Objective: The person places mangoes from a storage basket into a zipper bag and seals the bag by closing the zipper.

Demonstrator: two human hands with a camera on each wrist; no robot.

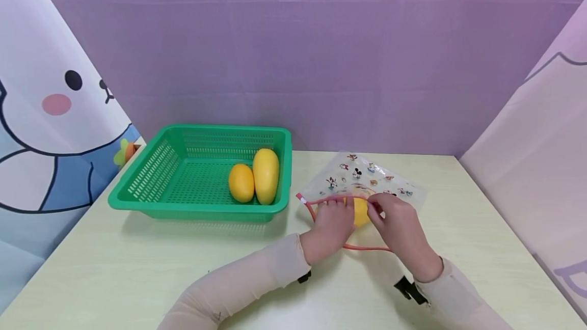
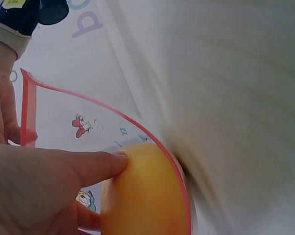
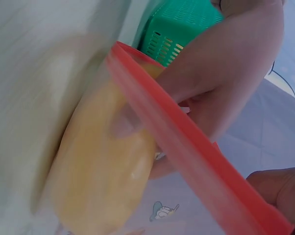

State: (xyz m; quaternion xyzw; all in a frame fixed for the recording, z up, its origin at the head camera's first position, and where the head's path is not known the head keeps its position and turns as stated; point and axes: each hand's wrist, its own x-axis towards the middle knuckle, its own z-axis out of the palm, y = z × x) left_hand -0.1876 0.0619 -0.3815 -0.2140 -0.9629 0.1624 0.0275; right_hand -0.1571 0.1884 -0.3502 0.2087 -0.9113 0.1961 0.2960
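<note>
A clear zip bag [image 1: 323, 174] printed with small cartoon figures lies on the table, its red-edged mouth facing the person. My left hand [image 1: 331, 220] reaches in through the mouth and holds a yellow mango [image 1: 361, 211]. In the left wrist view the thumb lies along the side of the mango [image 2: 147, 191], and the other fingers are partly hidden under the hand. At the right end of the mouth, my right hand [image 1: 401, 225] pinches the red edge. Seen from the right wrist, the red zip strip [image 3: 177, 134] crosses in front of the left hand [image 3: 226, 68].
Left of the bag stands a green plastic basket [image 1: 192, 212]. Inside it, on the right, lie a small orange-yellow mango [image 1: 241, 183] and a longer yellow one [image 1: 266, 176]. A purple cloth [image 1: 293, 55] hangs behind the table, with printed panels at both sides.
</note>
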